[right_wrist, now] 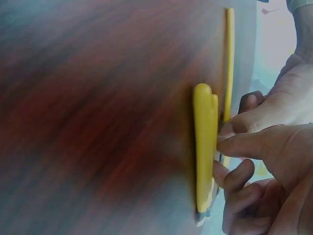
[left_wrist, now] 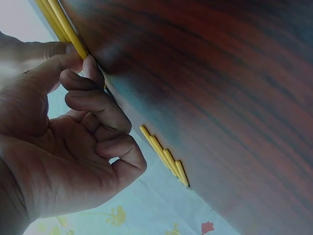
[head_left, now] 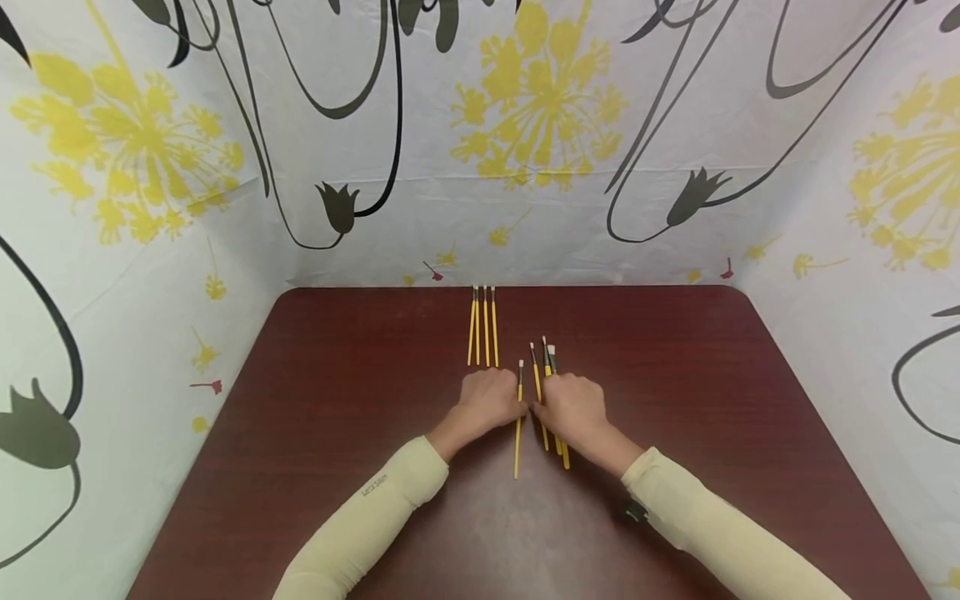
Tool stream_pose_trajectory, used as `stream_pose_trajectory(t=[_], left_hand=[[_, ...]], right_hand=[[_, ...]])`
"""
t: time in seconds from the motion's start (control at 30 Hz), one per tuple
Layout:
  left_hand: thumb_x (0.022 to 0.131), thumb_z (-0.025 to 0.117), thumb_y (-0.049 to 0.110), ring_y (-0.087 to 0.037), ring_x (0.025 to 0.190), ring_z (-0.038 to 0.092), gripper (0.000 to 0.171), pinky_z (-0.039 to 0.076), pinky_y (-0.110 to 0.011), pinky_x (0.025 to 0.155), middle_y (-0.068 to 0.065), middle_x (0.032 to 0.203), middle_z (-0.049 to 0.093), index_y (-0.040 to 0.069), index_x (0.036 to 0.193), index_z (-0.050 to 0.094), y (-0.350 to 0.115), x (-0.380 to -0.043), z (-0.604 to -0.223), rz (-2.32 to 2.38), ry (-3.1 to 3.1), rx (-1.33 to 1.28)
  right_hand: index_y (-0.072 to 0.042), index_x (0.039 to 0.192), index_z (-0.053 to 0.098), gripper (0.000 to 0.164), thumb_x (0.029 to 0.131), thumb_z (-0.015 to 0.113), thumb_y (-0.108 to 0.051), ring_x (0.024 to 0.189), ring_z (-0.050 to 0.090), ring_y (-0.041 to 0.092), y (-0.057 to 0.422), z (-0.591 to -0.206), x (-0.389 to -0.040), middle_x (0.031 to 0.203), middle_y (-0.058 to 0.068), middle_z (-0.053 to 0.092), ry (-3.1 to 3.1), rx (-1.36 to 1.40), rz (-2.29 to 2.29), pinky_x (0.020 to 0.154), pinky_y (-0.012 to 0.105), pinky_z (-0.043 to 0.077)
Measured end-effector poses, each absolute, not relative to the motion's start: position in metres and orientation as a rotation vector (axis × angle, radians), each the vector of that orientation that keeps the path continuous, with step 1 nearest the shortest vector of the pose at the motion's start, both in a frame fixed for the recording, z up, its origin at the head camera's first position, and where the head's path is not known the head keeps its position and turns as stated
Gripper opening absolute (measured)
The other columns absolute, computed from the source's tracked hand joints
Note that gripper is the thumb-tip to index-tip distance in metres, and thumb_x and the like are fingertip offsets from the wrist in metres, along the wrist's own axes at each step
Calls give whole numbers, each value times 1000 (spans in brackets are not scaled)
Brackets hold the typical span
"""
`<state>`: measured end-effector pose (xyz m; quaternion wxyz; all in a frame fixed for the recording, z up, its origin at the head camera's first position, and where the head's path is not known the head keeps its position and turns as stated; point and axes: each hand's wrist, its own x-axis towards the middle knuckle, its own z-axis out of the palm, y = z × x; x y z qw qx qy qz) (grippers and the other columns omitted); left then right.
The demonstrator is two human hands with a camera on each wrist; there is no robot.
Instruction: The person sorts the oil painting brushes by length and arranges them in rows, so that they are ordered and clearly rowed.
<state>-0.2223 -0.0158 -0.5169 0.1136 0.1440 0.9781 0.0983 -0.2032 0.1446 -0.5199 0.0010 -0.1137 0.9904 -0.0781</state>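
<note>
In the head view my left hand [head_left: 491, 398] pinches a thin yellow-handled paintbrush [head_left: 517, 446] between thumb and forefinger, its pale bristles pointing away from me. The other left fingers are curled, as the left wrist view shows. Close beside it, my right hand [head_left: 576, 408] has thumb and forefinger on a slim paintbrush [head_left: 537, 379] with a yellow handle. Two thicker paintbrushes [right_wrist: 201, 147] lie alongside, under the right hand, partly covered by it in the head view. Both thumbs come close together between the brushes.
Several thin yellow paintbrushes [head_left: 486, 329] lie side by side at the far edge of the dark red-brown table [head_left: 360, 350], bristles toward the wall. Patterned white cloth [head_left: 465, 225] stands around the back and sides of the table.
</note>
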Motion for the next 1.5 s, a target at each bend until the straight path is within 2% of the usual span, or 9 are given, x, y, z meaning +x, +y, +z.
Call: stream_pose_trajectory(t=[0.23, 0.4, 0.53, 0.83, 0.87, 1.07, 1.2, 1.37, 1.5], left_hand=[[92, 73, 39, -15, 49, 45, 48, 36, -33, 45, 4, 55, 44, 21, 58, 45, -17, -222, -516, 291, 2870, 430], [91, 72, 38, -14, 48, 40, 49, 33, -32, 45, 5, 52, 38, 21, 56, 42, -17, -221, -514, 317, 2867, 430], [89, 72, 39, -14, 49, 37, 49, 32, -32, 45, 7, 52, 32, 21, 56, 40, -19, -222, -512, 344, 2866, 424], [87, 71, 41, -15, 50, 39, 50, 36, -34, 46, 7, 53, 32, 21, 55, 39, -21, -229, -518, 395, 2849, 426], [86, 71, 46, -14, 50, 38, 50, 35, -34, 46, 8, 53, 31, 22, 55, 38, -23, -233, -530, 408, 2869, 440], [86, 73, 49, -12, 49, 34, 55, 33, -32, 45, 9, 51, 29, 23, 53, 38, -25, -234, -523, 446, 2859, 418], [88, 72, 40, -11, 48, 28, 54, 28, -30, 44, 10, 49, 26, 23, 50, 37, -26, -235, -509, 476, 2846, 370], [92, 67, 34, -9, 46, 23, 55, 21, -27, 45, 11, 46, 26, 24, 48, 36, -31, -244, -507, 572, 2843, 336], [94, 68, 34, -8, 45, 24, 57, 20, -26, 44, 11, 47, 27, 23, 48, 36, -35, -254, -504, 642, 2854, 315]], right_hand=[[-17, 59, 57, 40, 93, 76, -29, 46, 52, 21, 141, -518, -204, 54, 1, 55, 3102, -350, -228, 41, 41, 41], [-17, 59, 56, 36, 89, 74, -23, 45, 51, 21, 142, -520, -206, 53, 2, 54, 3114, -366, -250, 40, 41, 40], [-18, 58, 56, 38, 89, 75, -27, 45, 52, 21, 142, -520, -207, 53, 1, 55, 3095, -347, -249, 41, 40, 40], [-17, 58, 58, 41, 90, 76, -33, 48, 53, 23, 141, -520, -208, 54, 2, 56, 3048, -257, -248, 44, 39, 41], [-17, 58, 57, 40, 90, 75, -33, 48, 53, 23, 141, -521, -208, 54, 2, 56, 3049, -251, -253, 44, 39, 42], [-18, 57, 55, 45, 89, 76, -40, 49, 53, 23, 141, -522, -211, 55, 1, 54, 3068, -271, -305, 45, 40, 41], [-18, 55, 51, 49, 88, 78, -43, 48, 49, 22, 142, -519, -215, 53, -1, 47, 3103, -288, -346, 43, 38, 38], [-22, 50, 45, 52, 90, 77, -32, 45, 37, 14, 144, -517, -224, 47, -8, 35, 3139, -304, -482, 42, 31, 27], [-23, 52, 50, 48, 92, 77, -27, 44, 34, 10, 146, -518, -232, 46, -10, 38, 3146, -306, -601, 43, 28, 23]])
